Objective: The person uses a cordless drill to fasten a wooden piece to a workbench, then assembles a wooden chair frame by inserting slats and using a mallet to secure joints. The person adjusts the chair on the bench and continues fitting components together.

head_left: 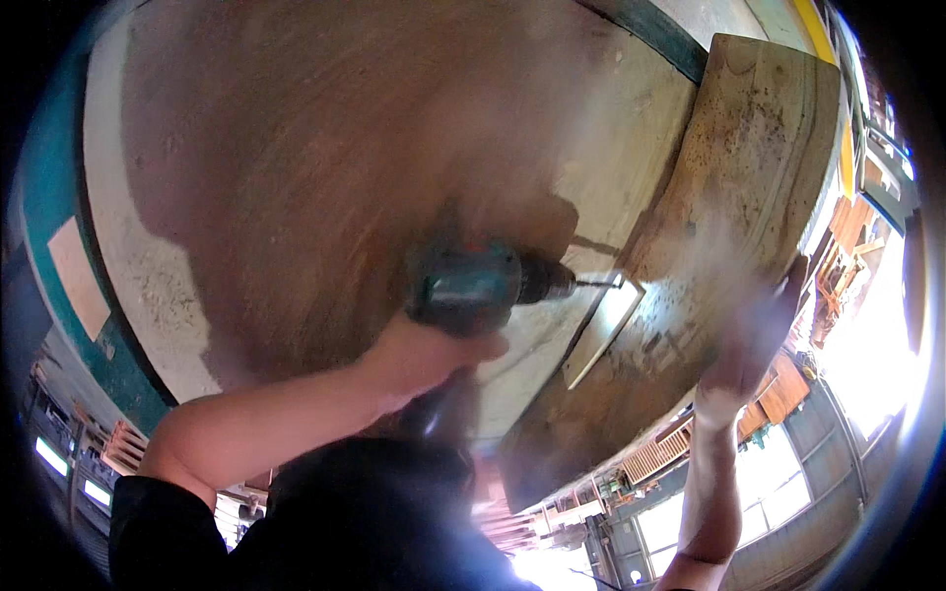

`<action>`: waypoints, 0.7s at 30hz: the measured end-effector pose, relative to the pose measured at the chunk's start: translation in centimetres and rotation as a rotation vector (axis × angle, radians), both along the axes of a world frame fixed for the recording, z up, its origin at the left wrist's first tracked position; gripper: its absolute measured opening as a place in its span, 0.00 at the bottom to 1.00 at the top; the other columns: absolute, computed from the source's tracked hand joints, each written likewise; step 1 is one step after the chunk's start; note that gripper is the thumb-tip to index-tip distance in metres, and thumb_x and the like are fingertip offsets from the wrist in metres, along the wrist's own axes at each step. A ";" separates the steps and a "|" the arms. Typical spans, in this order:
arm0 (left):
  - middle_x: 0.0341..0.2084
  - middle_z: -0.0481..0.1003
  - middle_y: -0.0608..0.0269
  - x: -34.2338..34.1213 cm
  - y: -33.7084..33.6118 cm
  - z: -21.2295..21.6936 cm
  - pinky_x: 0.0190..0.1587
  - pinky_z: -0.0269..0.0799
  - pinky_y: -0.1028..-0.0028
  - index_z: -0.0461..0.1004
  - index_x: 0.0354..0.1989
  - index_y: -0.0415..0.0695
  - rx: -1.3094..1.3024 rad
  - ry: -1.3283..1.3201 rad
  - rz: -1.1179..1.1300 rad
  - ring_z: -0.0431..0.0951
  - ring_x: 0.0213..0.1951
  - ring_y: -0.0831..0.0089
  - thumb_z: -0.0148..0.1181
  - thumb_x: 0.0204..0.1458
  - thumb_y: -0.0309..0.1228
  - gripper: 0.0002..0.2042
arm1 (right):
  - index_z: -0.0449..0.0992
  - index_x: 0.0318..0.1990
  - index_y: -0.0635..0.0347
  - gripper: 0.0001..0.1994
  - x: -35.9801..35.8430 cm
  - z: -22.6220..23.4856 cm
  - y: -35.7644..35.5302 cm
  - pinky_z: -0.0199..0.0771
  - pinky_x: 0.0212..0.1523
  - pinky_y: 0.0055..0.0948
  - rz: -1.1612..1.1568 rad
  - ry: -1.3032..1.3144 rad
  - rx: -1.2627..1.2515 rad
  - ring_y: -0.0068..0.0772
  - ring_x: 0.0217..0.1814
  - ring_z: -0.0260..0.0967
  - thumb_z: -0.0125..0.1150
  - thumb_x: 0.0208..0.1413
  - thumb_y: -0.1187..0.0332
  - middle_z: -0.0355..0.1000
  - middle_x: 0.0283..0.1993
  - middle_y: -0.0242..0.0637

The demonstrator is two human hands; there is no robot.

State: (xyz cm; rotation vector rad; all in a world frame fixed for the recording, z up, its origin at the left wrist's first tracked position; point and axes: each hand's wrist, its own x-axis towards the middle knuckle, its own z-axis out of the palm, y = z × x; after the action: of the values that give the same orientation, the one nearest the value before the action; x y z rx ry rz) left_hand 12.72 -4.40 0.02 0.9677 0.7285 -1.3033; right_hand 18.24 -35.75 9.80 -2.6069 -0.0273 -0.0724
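Observation:
My left hand is closed around the handle of a teal and black cordless drill. The drill points right, and its thin bit reaches a small pale rectangular wooden strip. That strip lies along the inner edge of a long, weathered wooden board, lit by a bright spot. Against the board's outer right edge rests my right hand, its fingers stretched along it and blurred by haze. Whether the bit tip has entered the wood cannot be made out.
A broad panel, pale with a large brown patch, fills the middle behind the drill. Teal edging borders it, with a pale rectangular piece on the left. Wooden pieces and bright windows show at the lower right.

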 end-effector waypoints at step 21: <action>0.31 0.77 0.71 3.6 -0.1 2.2 0.41 0.72 0.71 0.78 0.39 0.46 -0.029 -0.123 0.011 0.75 0.35 0.75 0.73 0.53 0.38 0.12 | 0.43 0.76 0.66 0.37 0.6 2.1 0.6 0.53 0.74 0.51 -0.021 0.186 0.221 0.52 0.78 0.48 0.46 0.65 0.58 0.46 0.77 0.56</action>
State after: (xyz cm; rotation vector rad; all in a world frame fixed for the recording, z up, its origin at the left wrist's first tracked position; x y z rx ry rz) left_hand 16.30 -4.46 2.23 1.0099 0.6178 -1.2304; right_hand 18.87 -35.19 11.93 -2.3827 0.0703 0.1519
